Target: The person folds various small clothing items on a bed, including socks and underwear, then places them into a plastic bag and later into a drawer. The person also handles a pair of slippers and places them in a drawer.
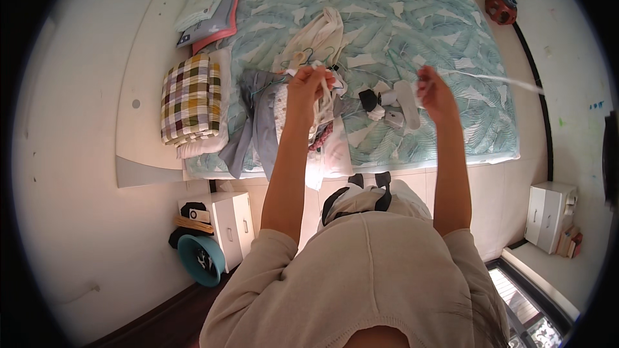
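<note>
Nearest the camera is the person's own beige top [367,270], with both bare forearms rising from it toward the bed. Below the arms, at the bed's edge, a pair of black-and-white slippers [367,183] shows on the pale floor.

The left hand [308,85] is clenched around the top of a white hanger [320,100], which hangs down over a heap of clothes [284,116] in grey, white and pink on the near side of the bed. The right hand [433,90] is raised well apart from the left and closed on a thin white item; what it is cannot be told, though a thin pale line [496,78] runs from that hand out to the right. Between the 2 hands, on the bedspread, lie black and white socks [387,104].

The bedspread [412,19] is teal with a pale leaf print. On its left side sits a folded checked blanket [191,98] in yellow, brown and white, and farther up a stack of folded linens [209,9] in grey, white and coral.

To the left of the person stands a white bedside cabinet [222,219] with a teal basin [200,259] leaning beside it. A second white cabinet [547,211] stands at the right, and a red and black round object [501,6] lies on the floor beyond the bed.
</note>
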